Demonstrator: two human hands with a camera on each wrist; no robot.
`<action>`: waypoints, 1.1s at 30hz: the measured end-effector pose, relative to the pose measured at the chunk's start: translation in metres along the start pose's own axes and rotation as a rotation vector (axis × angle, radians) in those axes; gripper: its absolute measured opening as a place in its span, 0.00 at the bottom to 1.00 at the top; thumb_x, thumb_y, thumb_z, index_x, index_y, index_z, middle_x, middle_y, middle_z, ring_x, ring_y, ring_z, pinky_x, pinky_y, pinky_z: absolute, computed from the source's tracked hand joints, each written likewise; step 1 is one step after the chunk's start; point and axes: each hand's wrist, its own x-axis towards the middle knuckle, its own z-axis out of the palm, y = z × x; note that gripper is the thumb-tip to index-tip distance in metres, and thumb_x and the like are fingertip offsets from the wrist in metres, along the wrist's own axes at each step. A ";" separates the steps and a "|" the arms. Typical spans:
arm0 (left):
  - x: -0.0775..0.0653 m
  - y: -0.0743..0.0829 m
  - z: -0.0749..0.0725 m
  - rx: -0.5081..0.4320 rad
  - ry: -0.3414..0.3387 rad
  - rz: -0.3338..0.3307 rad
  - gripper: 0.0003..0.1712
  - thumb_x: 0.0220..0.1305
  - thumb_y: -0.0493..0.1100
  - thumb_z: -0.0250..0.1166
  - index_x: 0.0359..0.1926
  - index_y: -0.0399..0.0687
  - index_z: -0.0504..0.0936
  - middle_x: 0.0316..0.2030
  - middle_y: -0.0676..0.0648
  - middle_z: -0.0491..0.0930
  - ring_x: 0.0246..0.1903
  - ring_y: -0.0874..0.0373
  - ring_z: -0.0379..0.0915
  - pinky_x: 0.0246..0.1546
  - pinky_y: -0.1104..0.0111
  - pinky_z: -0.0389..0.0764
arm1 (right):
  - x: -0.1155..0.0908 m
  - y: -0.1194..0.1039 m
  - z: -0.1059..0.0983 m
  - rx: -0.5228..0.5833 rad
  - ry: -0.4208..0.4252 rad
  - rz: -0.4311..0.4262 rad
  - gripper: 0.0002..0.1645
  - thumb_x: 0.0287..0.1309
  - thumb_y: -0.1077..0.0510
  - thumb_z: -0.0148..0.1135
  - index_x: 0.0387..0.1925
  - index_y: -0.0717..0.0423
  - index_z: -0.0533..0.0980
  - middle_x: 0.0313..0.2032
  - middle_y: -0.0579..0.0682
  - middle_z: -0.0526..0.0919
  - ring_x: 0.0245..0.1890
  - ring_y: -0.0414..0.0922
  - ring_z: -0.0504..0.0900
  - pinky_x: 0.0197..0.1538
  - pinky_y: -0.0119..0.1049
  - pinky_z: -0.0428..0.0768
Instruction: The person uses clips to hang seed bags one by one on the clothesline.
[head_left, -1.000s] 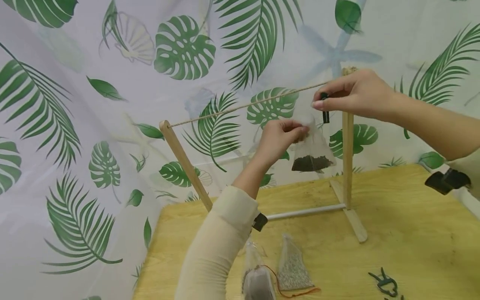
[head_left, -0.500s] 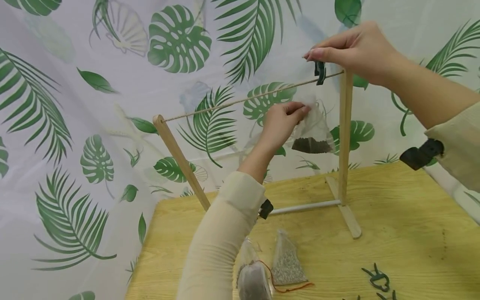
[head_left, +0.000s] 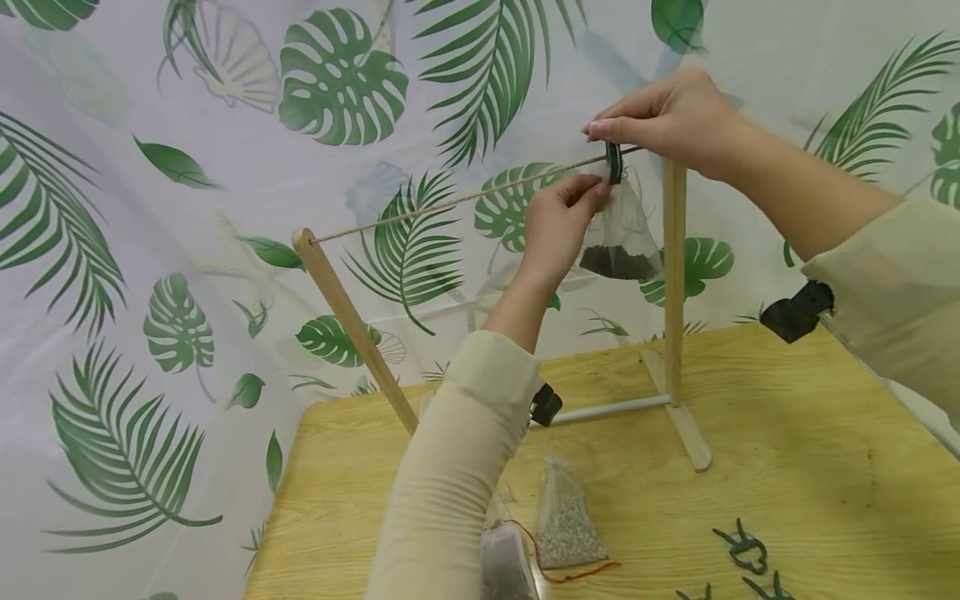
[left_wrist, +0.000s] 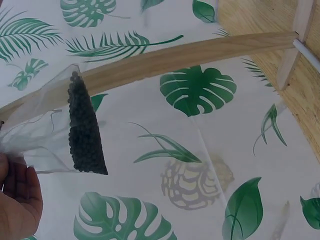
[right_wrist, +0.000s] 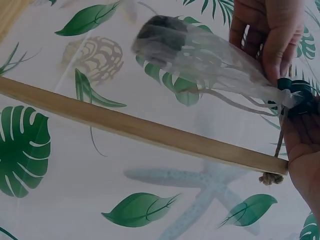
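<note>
My left hand (head_left: 557, 225) pinches the gathered top of a sheer drawstring bag (head_left: 621, 218). Dark granules (left_wrist: 86, 130) fill the bag's bottom. Above it, my right hand (head_left: 678, 125) grips a dark green clip (head_left: 614, 164) from over the rope (head_left: 450, 204). The clip straddles the rope near its right end, and its lower end meets the bag's neck. In the right wrist view, the bag's bunched neck lies at the clip (right_wrist: 301, 99) beside the rope, with the left fingers close by; a pale drawstring (right_wrist: 227, 99) hangs loose.
The rope spans two wooden posts (head_left: 673, 283), joined low by a white rod (head_left: 615, 408). On the wooden table (head_left: 810, 442) lie a bag of pale grains (head_left: 568, 521), another filled bag (head_left: 506, 562), a red cord (head_left: 573, 577) and several green clips (head_left: 744, 550).
My right hand has raised the clip to the rope and brought it down over it. My left hand has lifted the bag up to the rope beneath the clip.
</note>
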 end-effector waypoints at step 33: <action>-0.025 -0.037 0.011 -0.067 0.068 -0.010 0.11 0.62 0.45 0.65 0.42 0.44 0.84 0.37 0.49 0.84 0.34 0.66 0.78 0.35 0.78 0.76 | -0.052 -0.011 -0.007 -0.360 0.015 -0.104 0.27 0.60 0.51 0.63 0.55 0.63 0.74 0.48 0.62 0.82 0.47 0.57 0.80 0.48 0.51 0.75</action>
